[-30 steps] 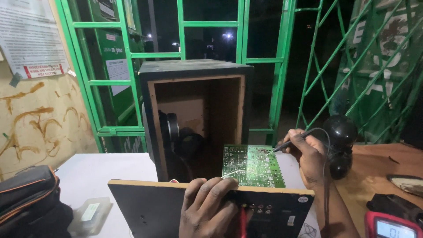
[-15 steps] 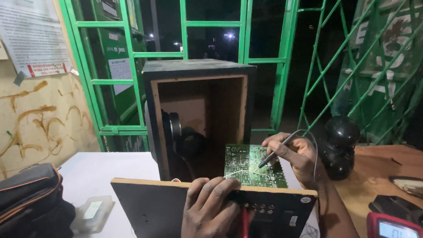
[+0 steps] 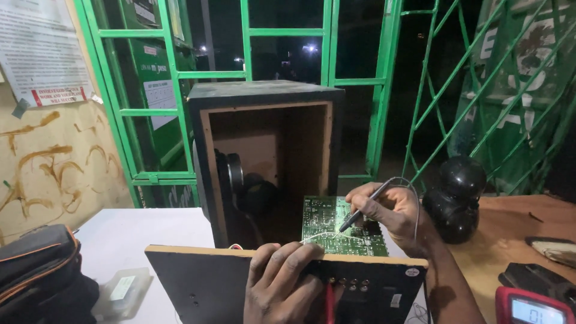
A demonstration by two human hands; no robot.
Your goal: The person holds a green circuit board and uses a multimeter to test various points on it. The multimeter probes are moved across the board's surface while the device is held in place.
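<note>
Nearest the camera, the left hand (image 3: 281, 288) lay draped over the top edge of a dark back panel (image 3: 204, 288), its fingers curled down the panel's face and pressing a red probe (image 3: 329, 303) against it, so the hand was clenched on both. The panel stood upright on its lower edge, carrying a row of small sockets (image 3: 351, 283) just right of the fingers.

Right behind the panel, the green circuit board (image 3: 336, 225) stuck out flat from its far side. The right hand (image 3: 393, 210) hovered over the board's right part, wrist bent inward, thumb and fingers pinched around a dark probe (image 3: 360, 213) like a pen. The probe's tip touched the board near its middle, and a thin wire looped up from the probe over the hand.

Left of the panel lay a white tabletop (image 3: 144, 231) with a black bag (image 3: 42, 270). Right of the panel a red meter (image 3: 531, 307) sat on a wooden table (image 3: 510, 240), with a black rounded object (image 3: 456, 198) behind the right hand.

Beyond the board stood an open wooden speaker cabinet (image 3: 267, 156), a speaker magnet (image 3: 234, 177) visible inside. Behind it rose green metal bars (image 3: 246, 54) against darkness, and a stained yellow wall (image 3: 54, 162) to the left.
</note>
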